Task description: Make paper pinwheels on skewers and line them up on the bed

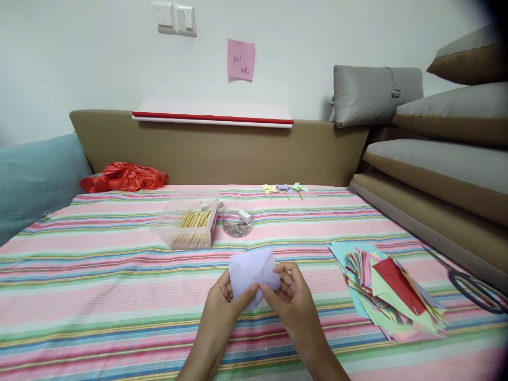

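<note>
A lavender paper (251, 270) with folded-in corners is held between both hands above the striped cloth. My left hand (228, 299) is closed on its lower left side, the thumb pressing near the middle. On the right side my right hand (291, 288) grips the same paper, its thumb also near the middle and its fingers at the edge. Just beyond the paper sit a round clear dish (237, 227) of small metal pieces and a clear plastic box (162, 225) with wooden sticks (195, 218).
Stacked coloured papers (397, 291) and black-handled scissors (472, 288) lie at the right. Several small paper pinwheels (284, 188) rest at the back. A red plastic bag (133, 176) is at the back left. Cushions (440, 164) stand along the right edge.
</note>
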The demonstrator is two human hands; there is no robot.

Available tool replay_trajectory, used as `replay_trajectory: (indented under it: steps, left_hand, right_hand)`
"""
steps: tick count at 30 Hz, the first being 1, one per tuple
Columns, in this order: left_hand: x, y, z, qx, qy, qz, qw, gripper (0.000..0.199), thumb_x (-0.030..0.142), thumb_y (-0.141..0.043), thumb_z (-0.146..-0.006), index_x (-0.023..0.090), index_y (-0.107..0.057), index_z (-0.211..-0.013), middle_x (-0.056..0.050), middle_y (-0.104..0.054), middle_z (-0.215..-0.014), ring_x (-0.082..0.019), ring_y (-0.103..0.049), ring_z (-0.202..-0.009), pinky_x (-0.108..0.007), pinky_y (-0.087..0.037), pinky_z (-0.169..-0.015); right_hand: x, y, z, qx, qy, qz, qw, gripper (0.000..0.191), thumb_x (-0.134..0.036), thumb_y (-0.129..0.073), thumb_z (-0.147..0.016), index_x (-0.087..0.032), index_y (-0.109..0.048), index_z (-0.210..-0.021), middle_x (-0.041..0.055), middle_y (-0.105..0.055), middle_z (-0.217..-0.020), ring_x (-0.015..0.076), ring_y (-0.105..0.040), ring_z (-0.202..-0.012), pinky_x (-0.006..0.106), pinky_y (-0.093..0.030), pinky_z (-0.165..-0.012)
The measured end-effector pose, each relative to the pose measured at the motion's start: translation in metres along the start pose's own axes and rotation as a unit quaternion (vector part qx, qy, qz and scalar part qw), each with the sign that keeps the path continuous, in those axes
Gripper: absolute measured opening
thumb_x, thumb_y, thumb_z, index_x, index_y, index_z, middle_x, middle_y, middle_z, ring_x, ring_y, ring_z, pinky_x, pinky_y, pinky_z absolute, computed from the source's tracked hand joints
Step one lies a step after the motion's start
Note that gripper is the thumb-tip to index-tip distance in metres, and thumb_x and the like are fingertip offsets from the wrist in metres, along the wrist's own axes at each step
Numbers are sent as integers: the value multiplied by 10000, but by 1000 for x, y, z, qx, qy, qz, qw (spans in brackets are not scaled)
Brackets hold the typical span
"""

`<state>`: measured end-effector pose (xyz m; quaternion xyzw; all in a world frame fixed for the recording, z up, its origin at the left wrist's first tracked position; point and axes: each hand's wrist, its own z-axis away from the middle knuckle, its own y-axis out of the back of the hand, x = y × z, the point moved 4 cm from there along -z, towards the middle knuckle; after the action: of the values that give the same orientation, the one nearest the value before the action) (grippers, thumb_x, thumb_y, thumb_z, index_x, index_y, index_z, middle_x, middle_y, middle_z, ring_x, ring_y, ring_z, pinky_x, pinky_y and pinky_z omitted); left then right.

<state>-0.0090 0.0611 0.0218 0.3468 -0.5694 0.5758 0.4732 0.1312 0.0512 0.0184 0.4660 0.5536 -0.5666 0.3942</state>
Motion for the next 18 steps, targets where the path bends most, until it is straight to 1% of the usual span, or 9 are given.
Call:
replay_trajectory:
  steps: [2,4,8,10,13,15,16,18]
  left_hand:
    - [1,0,1,-5,7,2,1000,509,318,-824,-751,162,-637,-1198,-109,-755,-1036,-247,-687,-926,-322,-544,-817]
    - [3,0,1,-17,9,-5,1000,506,314,-821,-754,161,-632,-1198,-103,-758,-1002,-236,-690,-891,-311,-541,-794]
    - [6,2,-1,-70,13,-37,997,504,305,-808,-769,174,-599,-1208,-100,-756,-972,-234,-695,-852,-314,-543,-755]
    - [7,4,-1,-88,11,-59,994,517,305,-806,-771,189,-575,-1218,-96,-754,-962,-240,-699,-843,-311,-545,-724]
    - [9,6,1,-106,6,-87,991,487,312,-808,-766,201,-581,-1182,-82,-756,-903,-230,-700,-787,-287,-535,-673]
    - [11,7,2,-108,8,-99,989,492,315,-818,-750,203,-592,-1172,-83,-759,-900,-231,-700,-775,-282,-533,-660]
    - [12,8,2,-103,11,-101,989,511,320,-820,-746,204,-591,-1188,-87,-761,-909,-234,-700,-780,-285,-534,-661]
    - [13,8,3,-78,18,-85,993,550,338,-813,-755,208,-578,-1235,-85,-762,-916,-235,-701,-803,-291,-535,-687]
  right_hand:
    - [-3,-1,0,-12,-4,-7,1000,425,-355,-783,-774,-257,-437,-1001,16,-688,-931,172,-649,-817,274,-515,-715]
    - [-6,-1,0,-19,-14,-13,1000,489,-356,-797,-757,-264,-417,-1050,26,-710,-931,190,-673,-831,287,-520,-719]
    - [-8,0,0,-25,-53,-39,997,690,-377,-851,-673,-271,-395,-1179,34,-737,-932,202,-678,-809,304,-521,-711]
    - [-7,2,1,-32,-75,-41,996,732,-387,-869,-638,-263,-416,-1199,24,-734,-895,199,-666,-783,303,-516,-692]
    - [-4,5,2,-28,-97,-32,994,726,-388,-893,-591,-244,-477,-1169,2,-709,-810,196,-650,-733,290,-505,-641]
    - [-2,5,2,-26,-106,-29,994,693,-384,-899,-588,-234,-506,-1138,-5,-699,-772,186,-637,-691,268,-485,-590]
    - [-2,4,2,-25,-107,-35,993,665,-382,-895,-600,-230,-516,-1125,0,-702,-778,184,-635,-689,260,-477,-578]
    - [-2,2,1,-12,-97,-76,992,603,-368,-880,-639,-224,-534,-1112,19,-715,-851,187,-648,-750,264,-493,-614]
